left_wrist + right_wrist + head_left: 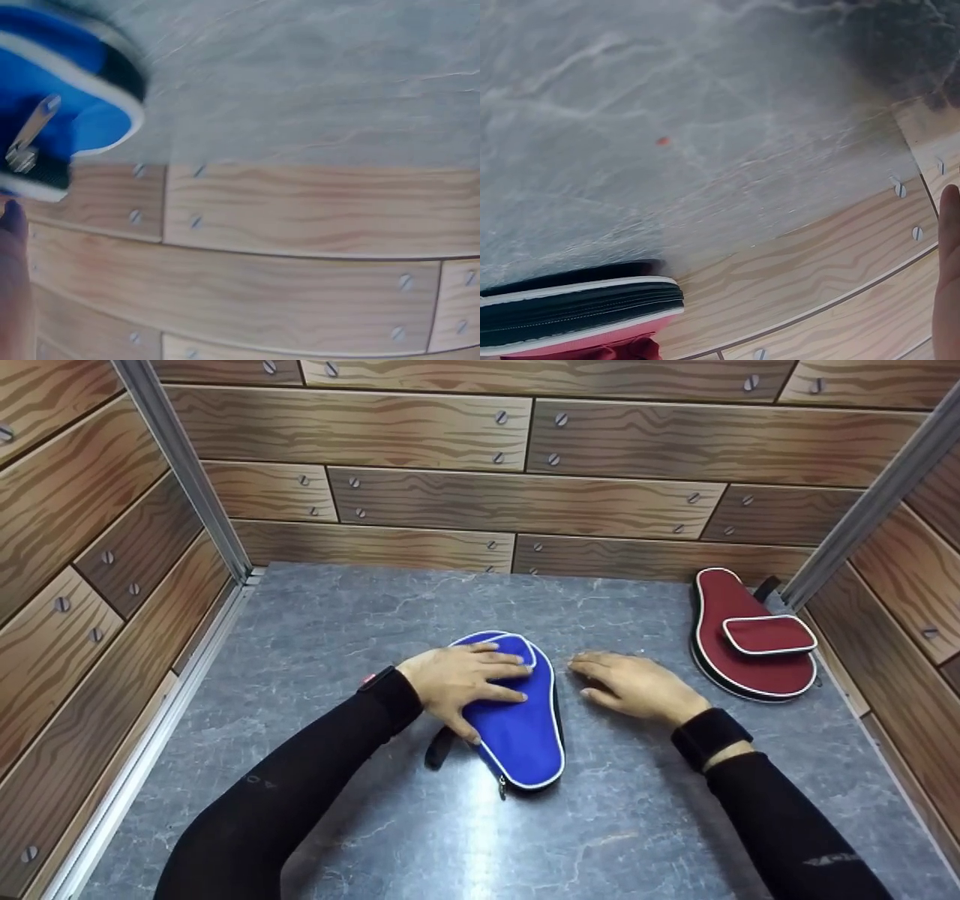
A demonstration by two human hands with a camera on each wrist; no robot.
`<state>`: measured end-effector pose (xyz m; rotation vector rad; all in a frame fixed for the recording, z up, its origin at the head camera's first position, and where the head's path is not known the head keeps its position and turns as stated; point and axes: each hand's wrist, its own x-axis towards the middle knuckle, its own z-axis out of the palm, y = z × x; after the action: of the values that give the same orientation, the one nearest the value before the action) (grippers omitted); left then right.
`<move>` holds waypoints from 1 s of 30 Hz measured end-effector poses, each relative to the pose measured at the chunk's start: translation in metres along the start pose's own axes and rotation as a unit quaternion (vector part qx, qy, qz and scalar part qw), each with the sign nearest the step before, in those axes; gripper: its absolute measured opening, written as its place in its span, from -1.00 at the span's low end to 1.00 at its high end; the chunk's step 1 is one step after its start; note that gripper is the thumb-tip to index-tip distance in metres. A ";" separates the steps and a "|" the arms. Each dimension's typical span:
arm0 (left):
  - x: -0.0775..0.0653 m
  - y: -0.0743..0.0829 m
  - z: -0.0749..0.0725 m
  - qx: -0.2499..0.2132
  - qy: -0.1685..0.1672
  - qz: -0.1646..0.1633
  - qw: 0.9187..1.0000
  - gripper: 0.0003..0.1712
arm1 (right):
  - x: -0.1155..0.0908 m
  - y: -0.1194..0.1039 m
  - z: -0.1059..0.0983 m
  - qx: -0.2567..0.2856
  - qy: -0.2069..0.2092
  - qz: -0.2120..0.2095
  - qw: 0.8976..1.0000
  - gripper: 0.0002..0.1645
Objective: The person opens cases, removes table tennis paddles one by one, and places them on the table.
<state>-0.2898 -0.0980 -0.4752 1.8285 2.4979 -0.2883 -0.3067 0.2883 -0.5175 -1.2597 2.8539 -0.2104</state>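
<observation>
So my left hand (472, 679) is lying spread over the wide end of the blue case (517, 735), which sits near the middle of the grey tabletop (352, 607), right in front of me. I'm not clutching it: fingers are fanned and pretty straight across the little front pocket, thumb down along the left edge. I'd guess a flat palm like that is more about steadying or squaring the thing than lifting it. The narrow end points back toward me, with the zipper pull (502, 787) hanging off its left corner, so it'd be easy to get at. The black strap (439, 746) pokes out on the left, clear of the case's front. My right hand (634, 686) isn't gripping anything, fingers loosely extended just beside the case's right edge; can't tell if it's actually touching the table. Looks to me like it's there as a guard for that side. The red case (750, 671) is over in the far right corner by the metal post (862, 514), pocket up, narrow end away from me, probably parked there to leave elbow room.
</observation>
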 end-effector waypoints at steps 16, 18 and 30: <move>0.044 0.062 -0.031 0.085 -0.061 0.065 0.992 0.37 | -0.006 0.004 -0.001 0.001 -0.004 0.013 1.000 -0.30; 0.046 0.066 -0.032 0.089 -0.071 0.067 0.991 0.38 | -0.006 0.004 -0.001 0.000 -0.004 0.013 1.000 -0.29; 0.040 0.067 -0.024 0.077 -0.032 0.095 0.992 0.17 | -0.006 0.002 -0.002 0.001 0.005 0.011 1.000 -0.31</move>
<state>-0.2361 -0.0367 -0.4656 2.0589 2.2965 -0.5365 -0.3047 0.2943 -0.5165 -1.2304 2.8747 -0.2195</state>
